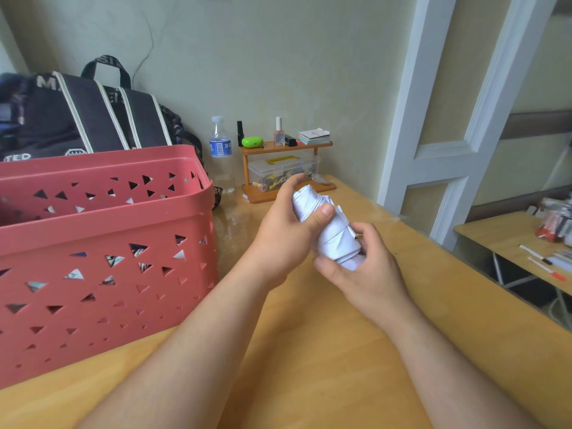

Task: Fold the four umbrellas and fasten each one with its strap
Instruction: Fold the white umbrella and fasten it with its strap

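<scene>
A small white umbrella (335,239), collapsed and rolled into a short bundle, is held in the air above the wooden table (325,351). My left hand (288,233) grips its far end, thumb across the fabric. Around the near end curl the fingers of my right hand (365,270), which hide the handle. I cannot make out the strap. Through the holes of the red basket (102,230) at the left, patterned fabric shows inside; what it belongs to I cannot tell.
A dark bag (86,116) stands behind the basket. At the back by the wall are a water bottle (221,150) and a small orange shelf (284,168) with a clear box and small items. A second table with pens (538,261) is at the right.
</scene>
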A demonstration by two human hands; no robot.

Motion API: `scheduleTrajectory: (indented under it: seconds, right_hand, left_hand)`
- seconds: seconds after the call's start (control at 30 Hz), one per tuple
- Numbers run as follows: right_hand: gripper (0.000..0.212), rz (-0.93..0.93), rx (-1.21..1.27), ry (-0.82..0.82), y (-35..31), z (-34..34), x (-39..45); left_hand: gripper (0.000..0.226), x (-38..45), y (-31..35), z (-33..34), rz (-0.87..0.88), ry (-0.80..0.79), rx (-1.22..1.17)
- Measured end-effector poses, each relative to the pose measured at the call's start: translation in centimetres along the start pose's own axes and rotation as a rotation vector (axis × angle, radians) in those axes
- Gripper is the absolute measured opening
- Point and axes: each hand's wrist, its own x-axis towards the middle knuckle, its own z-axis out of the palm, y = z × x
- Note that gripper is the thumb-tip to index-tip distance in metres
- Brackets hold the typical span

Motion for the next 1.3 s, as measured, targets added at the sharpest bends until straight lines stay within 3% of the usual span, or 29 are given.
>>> scheduleTrajectory:
  seconds: [0.13, 0.2, 0.33, 0.4, 0.47, 0.53, 0.63, 0.87, 0.97, 1.17, 1.3]
  right_hand:
    - [0.038, 0.168, 0.341, -0.017, -0.4, -0.6, 0.5]
    - [0.032, 0.264, 0.398, -0.055, -0.9, -0.7, 0.6]
    - [0.034, 0.197, 0.387, -0.127, -0.7, -0.6, 0.4]
    - [0.022, 0.139, 0.359, -0.081, -0.5, -0.6, 0.4]
    - [0.010, 0.102, 0.359, -0.016, -0.2, -0.6, 0.6]
    - [0.019, 0.071, 0.319, 0.060, 0.3, -0.4, 0.8]
    - [0.030, 0.044, 0.233, 0.159, 0.9, -0.2, 0.9]
    - [0.039, -0.015, 0.026, 0.315, 0.9, -0.4, 0.8]
    - [0.041, -0.061, -0.036, 0.359, 1.0, -0.3, 0.9]
    - [0.040, -0.064, -0.024, 0.438, 0.8, -0.7, 1.1]
    - [0.042, -0.073, -0.045, 0.433, 0.9, -0.7, 1.2]
  left_hand:
    - [0.059, 0.1, 0.0, -0.4, -0.015, -0.036, -0.112]
    - [0.058, 0.1, -0.2, -0.7, -0.008, -0.094, -0.142]
    - [0.060, 0.4, -0.4, -1.7, -0.015, -0.202, -0.204]
    - [0.060, 0.3, 0.0, -1.7, 0.007, -0.171, -0.061]
    - [0.056, 0.3, 0.3, -1.5, 0.086, -0.040, 0.212]
    - [0.044, 0.2, 0.5, -1.2, 0.154, 0.092, 0.417]
    - [0.031, -0.1, 0.5, -0.6, 0.258, 0.162, 0.582]
    - [0.005, -0.1, 0.6, -0.8, 0.360, 0.257, 0.698]
    - [0.009, -0.1, 0.5, -0.5, 0.387, 0.273, 0.718]
    - [0.018, 0.2, -0.2, -0.4, 0.250, 0.171, 0.688]
    - [0.024, -0.3, 0.0, 0.1, 0.196, 0.169, 0.547]
